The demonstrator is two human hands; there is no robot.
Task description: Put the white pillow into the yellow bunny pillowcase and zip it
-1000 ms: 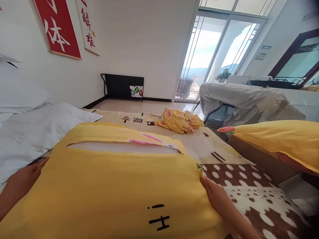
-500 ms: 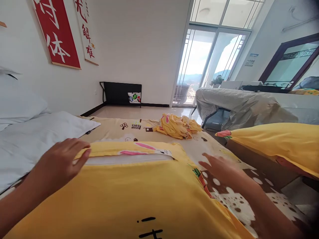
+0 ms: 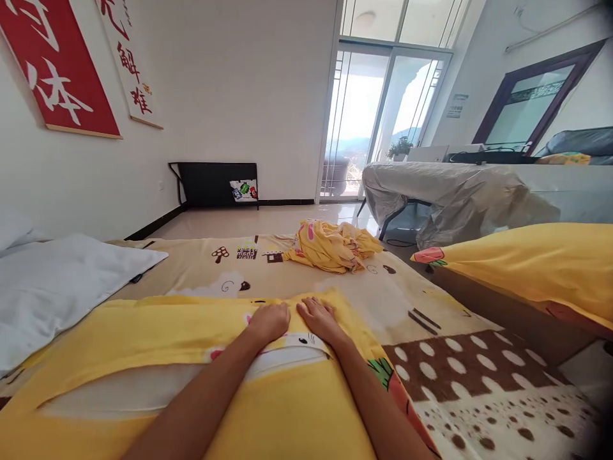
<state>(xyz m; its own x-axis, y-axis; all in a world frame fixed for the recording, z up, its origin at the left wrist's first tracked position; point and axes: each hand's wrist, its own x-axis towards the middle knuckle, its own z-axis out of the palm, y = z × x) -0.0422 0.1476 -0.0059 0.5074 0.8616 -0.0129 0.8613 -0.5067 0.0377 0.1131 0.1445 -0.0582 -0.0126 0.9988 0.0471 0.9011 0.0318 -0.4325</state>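
A yellow pillowcase (image 3: 306,402) with a rabbit print and a carrot print lies before me on the bed. A slit runs across it, and white pillow (image 3: 119,390) shows through the gap. My left hand (image 3: 271,321) is closed like a fist on the far band of the case, beyond the slit. Just beside it, my right hand (image 3: 320,317) has its fingers curled onto the same band near the far right corner. The fingertips of both hands are partly hidden by the hands or the cloth.
A crumpled yellow cloth (image 3: 332,246) lies farther along the patterned bed sheet (image 3: 268,268). White pillows (image 3: 90,275) are at the left, and another yellow pillow (image 3: 527,265) is at the right. Beyond stand a plastic-covered table (image 3: 431,185) and a black panel (image 3: 211,185).
Both hands have come together from the sides onto the pillowcase's far band. The slit now gapes wider at the left, and the view has shifted somewhat to the right.
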